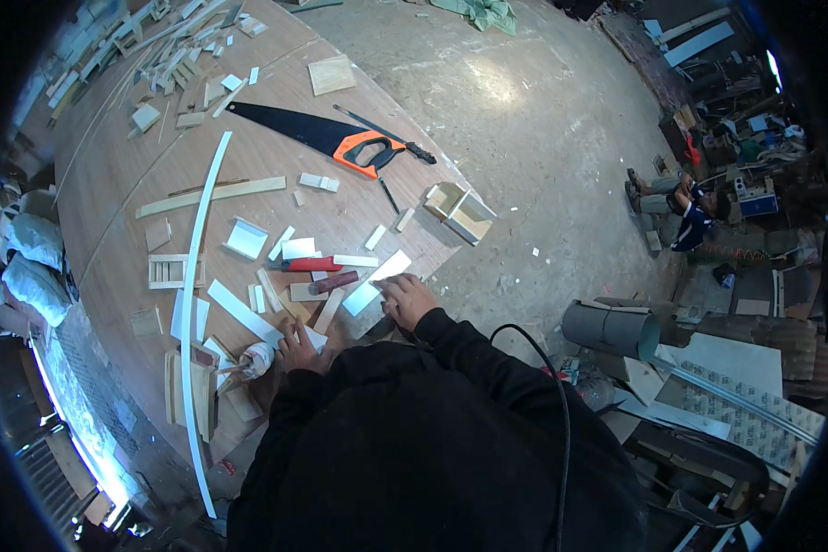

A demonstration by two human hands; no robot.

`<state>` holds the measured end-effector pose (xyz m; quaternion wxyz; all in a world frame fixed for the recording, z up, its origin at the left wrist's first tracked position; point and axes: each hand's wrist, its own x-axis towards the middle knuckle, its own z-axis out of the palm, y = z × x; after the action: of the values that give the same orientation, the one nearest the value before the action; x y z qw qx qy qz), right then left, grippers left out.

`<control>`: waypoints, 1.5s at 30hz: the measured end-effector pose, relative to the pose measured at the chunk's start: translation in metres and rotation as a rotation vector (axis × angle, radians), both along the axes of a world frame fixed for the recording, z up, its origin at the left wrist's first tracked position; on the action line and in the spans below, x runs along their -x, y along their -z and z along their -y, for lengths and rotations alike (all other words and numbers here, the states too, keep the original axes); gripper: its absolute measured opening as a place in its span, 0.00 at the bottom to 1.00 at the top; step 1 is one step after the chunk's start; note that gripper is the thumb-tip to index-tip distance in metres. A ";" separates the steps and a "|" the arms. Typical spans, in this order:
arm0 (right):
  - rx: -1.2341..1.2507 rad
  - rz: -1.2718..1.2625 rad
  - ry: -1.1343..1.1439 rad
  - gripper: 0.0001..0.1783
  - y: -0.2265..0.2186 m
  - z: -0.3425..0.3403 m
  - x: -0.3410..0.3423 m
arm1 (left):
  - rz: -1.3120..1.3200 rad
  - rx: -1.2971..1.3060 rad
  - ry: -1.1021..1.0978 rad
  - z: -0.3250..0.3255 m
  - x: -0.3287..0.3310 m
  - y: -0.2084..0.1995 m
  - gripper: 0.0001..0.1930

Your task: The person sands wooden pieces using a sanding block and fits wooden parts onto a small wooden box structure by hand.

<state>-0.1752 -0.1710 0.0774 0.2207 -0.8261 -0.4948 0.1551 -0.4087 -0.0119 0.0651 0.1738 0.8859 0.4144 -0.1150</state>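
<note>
The white strip (pixel 364 296) lay on the surface (pixel 276 83) just left of the right hand (pixel 410 302), the nearer hand, its long axis running near-left to far-right; whether its fingers or the left hand's (pixel 300 350) gripped anything could not be determined.

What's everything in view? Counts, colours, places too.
Worktable: one, brown, left
Handsaw: one, black and orange, table's far side
Open box: one, pale wood, table's right corner
Long strip: one, white, table's left
Wood pieces: many, pale, across table
Cylinder: one, dark red, before hands
Unclear item: one, red, beyond cylinder
Container: one, whitish, table's near side
Sacks: several, whitish, left
Rolled sheet: one, grey, right
Clutter: uncounted, mixed, right
Person: one, dark top, right
Sleeves: two, black, below
Left hand: one, bare, centre
Right hand: one, bare, centre
</note>
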 end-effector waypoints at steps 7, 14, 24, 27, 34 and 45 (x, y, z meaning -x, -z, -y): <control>-0.105 -0.490 -0.001 0.19 -0.060 -0.014 -0.038 | 0.646 0.059 0.059 0.000 -0.046 -0.047 0.45; -0.149 -0.839 0.028 0.25 -0.095 -0.021 -0.107 | 0.748 0.302 0.330 0.006 -0.178 -0.120 0.42; -0.175 -0.898 0.415 0.13 -0.034 0.003 -0.272 | 0.639 0.729 -0.114 0.009 -0.309 -0.045 0.22; -0.054 -0.963 0.349 0.15 -0.027 -0.005 -0.294 | 0.666 1.085 -0.364 0.015 -0.334 -0.018 0.19; 0.089 -0.519 0.087 0.17 -0.001 -0.002 -0.330 | 0.761 1.123 -0.508 0.027 -0.357 0.017 0.13; 0.179 -0.388 0.062 0.14 -0.009 -0.012 -0.348 | 0.633 0.850 -0.146 0.018 -0.366 0.034 0.14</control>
<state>0.1723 -0.1588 0.0864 0.2425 -0.8118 -0.4016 0.3477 -0.0422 -0.0301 0.0310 0.6415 0.6974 0.3192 0.0123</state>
